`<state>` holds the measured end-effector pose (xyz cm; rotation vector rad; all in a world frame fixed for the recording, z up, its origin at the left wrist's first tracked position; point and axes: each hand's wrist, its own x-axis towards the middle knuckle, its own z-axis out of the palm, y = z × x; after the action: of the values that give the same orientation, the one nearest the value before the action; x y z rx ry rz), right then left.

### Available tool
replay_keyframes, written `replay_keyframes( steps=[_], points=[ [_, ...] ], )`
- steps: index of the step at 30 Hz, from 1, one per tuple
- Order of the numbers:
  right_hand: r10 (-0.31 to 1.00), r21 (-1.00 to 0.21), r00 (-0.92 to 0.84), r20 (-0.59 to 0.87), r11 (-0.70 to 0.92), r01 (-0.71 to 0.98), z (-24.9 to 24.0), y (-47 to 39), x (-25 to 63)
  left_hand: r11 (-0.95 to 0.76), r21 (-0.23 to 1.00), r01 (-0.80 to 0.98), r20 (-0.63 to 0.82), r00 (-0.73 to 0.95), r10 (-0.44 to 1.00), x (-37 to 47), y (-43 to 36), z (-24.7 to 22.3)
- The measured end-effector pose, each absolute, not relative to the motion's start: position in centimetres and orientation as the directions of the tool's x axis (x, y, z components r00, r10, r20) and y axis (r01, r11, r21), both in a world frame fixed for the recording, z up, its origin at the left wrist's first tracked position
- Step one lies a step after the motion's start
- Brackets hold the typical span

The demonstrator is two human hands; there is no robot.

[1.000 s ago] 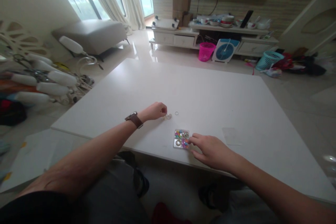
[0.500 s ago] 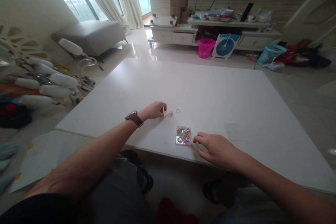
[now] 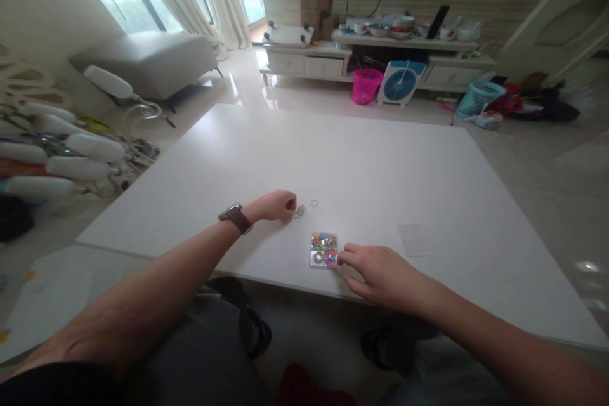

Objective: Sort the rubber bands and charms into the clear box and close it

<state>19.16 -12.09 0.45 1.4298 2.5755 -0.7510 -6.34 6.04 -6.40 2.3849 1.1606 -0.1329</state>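
My left hand (image 3: 280, 205), with a watch on its wrist, rests low over the white table with its fingers curled together. Whatever is between those fingers is hidden. Right beside the fingertips lies a small cluster of thin metal rings (image 3: 299, 211), and a single ring (image 3: 314, 203) lies apart from them. A clear box with compartments (image 3: 324, 250) holds small colourful pieces in two sections and metal rings in the other two. My right hand (image 3: 373, 269) is at the box's right edge, fingers bent but apart, holding nothing.
A clear flat plastic piece (image 3: 415, 240) lies on the white table (image 3: 333, 152) to the right. The table's near edge runs just in front of my legs. Beyond the far edge stand a pink basket (image 3: 366, 87) and a blue fan (image 3: 400, 84). A white-shaded lamp (image 3: 99, 147) is at left.
The view has shifted slightly. My left hand's fingers have curled in more tightly beside the rings. My right hand's fingertips have come closer to the box's edge.
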Motion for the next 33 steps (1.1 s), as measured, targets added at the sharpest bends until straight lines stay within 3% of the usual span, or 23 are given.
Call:
replay_keyframes(
  steps=[10,21,29,33],
  points=[
    [0.790,-0.329,-0.542,-0.288,0.450,0.830,-0.1,-12.4,19.4,-0.539,0.402,0.740,-0.311,0.664,0.680,-6.3,5.8,-6.5],
    [0.779,-0.313,-0.547,-0.306,0.460,0.831,-0.3,-12.3,19.2,-0.560,0.454,0.693,-0.233,0.699,0.676,-5.4,5.0,-6.7],
    [0.774,-0.330,-0.562,-0.291,0.471,0.818,-0.4,-12.2,19.2,-0.582,0.420,0.696,-0.261,0.707,0.657,-5.9,5.5,-6.2],
    [0.776,-0.327,-0.557,-0.294,0.466,0.822,-0.2,-12.1,19.0,-0.590,0.390,0.707,-0.198,0.690,0.696,-5.6,5.8,-5.4]
  ],
)
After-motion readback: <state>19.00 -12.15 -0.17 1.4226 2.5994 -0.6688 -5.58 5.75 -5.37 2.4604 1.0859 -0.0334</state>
